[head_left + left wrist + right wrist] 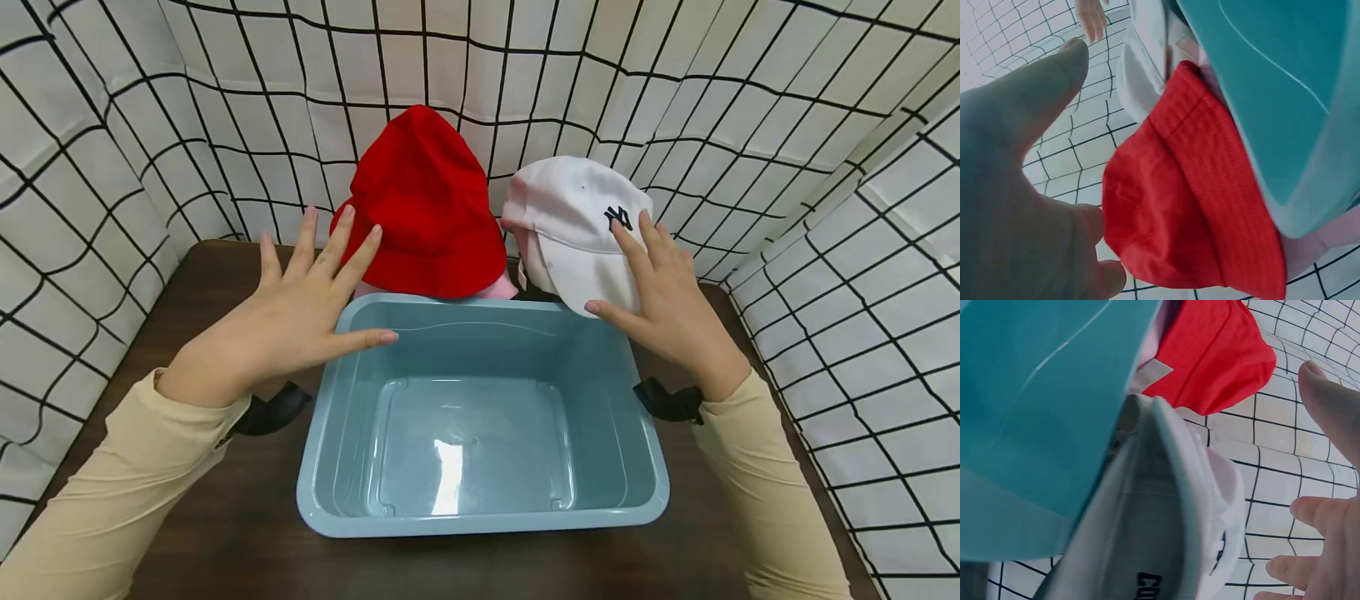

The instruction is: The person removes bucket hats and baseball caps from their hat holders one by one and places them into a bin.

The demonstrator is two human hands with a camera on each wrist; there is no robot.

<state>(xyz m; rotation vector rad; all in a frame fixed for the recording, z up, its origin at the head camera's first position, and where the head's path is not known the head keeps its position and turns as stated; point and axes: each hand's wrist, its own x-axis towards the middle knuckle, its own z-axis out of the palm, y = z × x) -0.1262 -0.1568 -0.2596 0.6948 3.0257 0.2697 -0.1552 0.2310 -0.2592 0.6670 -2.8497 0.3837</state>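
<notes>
A red bucket hat (427,200) sits behind a blue plastic bin (480,525), with pink fabric (497,287) showing under its brim. To its right is a white baseball cap (573,204) with a dark NY logo, its brim toward the bin. My left hand (288,312), fingers spread, hovers over the bin's back left corner, beside the red hat. My right hand (663,304) is held out with straight fingers by the cap's right side, overlapping its brim in the head view. In the right wrist view the white cap's brim (1147,531) shows its underside with dark lettering.
The bin stands on a dark brown wooden table (480,571). White panels with a black wire grid (247,125) enclose the table at the back and both sides. Black straps (273,408) are around both wrists.
</notes>
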